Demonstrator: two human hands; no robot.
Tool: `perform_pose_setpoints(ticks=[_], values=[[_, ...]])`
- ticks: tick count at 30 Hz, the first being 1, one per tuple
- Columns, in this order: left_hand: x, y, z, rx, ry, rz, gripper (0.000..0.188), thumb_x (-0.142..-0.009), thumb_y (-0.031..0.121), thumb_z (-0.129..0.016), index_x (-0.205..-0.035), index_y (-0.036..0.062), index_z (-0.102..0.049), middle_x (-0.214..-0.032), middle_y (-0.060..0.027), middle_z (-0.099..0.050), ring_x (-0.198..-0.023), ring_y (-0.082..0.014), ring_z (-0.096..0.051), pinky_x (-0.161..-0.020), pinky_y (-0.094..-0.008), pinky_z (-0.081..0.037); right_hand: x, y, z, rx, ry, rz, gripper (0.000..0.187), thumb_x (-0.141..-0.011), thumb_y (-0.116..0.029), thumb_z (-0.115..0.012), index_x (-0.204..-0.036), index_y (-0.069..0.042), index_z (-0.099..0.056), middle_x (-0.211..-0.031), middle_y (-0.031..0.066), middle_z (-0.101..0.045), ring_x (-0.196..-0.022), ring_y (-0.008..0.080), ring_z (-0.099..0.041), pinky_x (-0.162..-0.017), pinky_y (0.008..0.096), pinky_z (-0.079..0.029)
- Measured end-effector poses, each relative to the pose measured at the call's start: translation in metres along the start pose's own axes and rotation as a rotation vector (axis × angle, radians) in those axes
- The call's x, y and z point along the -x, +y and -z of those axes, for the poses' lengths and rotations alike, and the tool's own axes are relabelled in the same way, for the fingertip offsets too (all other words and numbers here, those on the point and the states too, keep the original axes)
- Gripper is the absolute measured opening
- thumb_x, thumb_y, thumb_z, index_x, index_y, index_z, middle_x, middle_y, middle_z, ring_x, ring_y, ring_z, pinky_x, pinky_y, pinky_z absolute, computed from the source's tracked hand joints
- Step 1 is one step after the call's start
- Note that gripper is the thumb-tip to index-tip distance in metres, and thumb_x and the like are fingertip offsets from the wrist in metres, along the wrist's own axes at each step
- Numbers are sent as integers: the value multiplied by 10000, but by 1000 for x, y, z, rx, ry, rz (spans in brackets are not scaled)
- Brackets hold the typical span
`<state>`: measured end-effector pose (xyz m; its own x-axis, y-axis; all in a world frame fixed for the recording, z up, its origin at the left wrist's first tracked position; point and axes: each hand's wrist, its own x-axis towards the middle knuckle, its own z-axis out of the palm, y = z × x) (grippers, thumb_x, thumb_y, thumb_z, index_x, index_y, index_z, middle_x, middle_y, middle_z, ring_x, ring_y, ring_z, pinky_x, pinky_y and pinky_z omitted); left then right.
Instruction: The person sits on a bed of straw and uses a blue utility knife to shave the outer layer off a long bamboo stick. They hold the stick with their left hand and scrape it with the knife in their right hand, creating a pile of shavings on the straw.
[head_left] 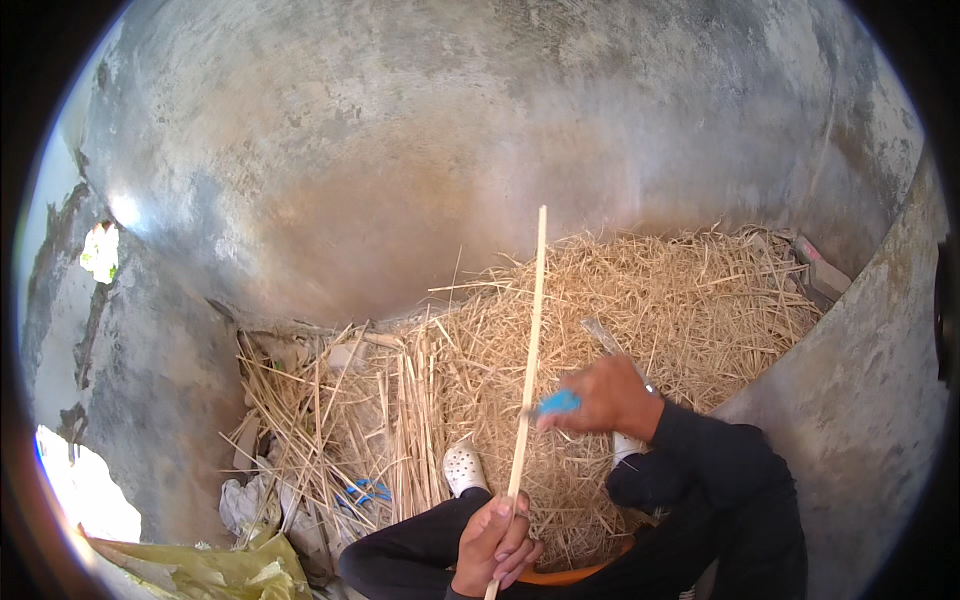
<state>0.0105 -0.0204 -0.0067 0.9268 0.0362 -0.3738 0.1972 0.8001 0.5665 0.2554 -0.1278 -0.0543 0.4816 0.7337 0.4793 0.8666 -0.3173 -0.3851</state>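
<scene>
In my left hand, low in the middle, the fingers are wrapped round the lower part of a long pale bamboo strip. The strip rises almost upright, leaning slightly right toward its top. My right hand is closed on a blue-handled tool, whose blue part meets or nearly meets the strip about midway. Motion smears this hand, and the tool's exact kind cannot be made out. Just beyond its knuckles shows a flat greyish piece; whether the hand holds it is unclear.
Thin shavings cover the floor ahead and right. Split strips lie left of my foot, near a blue object. A yellowish sheet is at lower left. A concrete wall curves around; bricks sit in the right corner.
</scene>
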Motion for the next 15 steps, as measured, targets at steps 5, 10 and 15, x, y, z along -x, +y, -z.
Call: perform_pose_setpoints(ticks=[5,10,15], values=[[8,-12,-6,-55,51,-1,247,-1021,281,-320,-1057,56,-413,-480,66,-290,-304,-51,-283,-349,-198,-265,-18,35,7,117,172,114,730,-731,-824,-440,-446,-154,-470,-382,-23,-399,-313,132,-389,-322,316,-305],[14,-34,2,-80,123,124,233,-984,267,-472,-933,44,-520,-547,20,-408,-420,-59,-332,-373,-212,-261,-38,125,31,287,187,-288,765,-785,-818,-333,-506,-128,-511,-432,9,-430,-385,129,-434,-362,334,-324],[11,-50,-10,-59,-122,137,270,-975,329,-480,-919,66,-450,-531,30,-382,-387,-56,-305,-348,-204,-224,-29,187,65,276,417,-786,765,-859,-730,-346,-544,-55,-519,-477,55,-448,-427,173,-445,-414,359,-353]])
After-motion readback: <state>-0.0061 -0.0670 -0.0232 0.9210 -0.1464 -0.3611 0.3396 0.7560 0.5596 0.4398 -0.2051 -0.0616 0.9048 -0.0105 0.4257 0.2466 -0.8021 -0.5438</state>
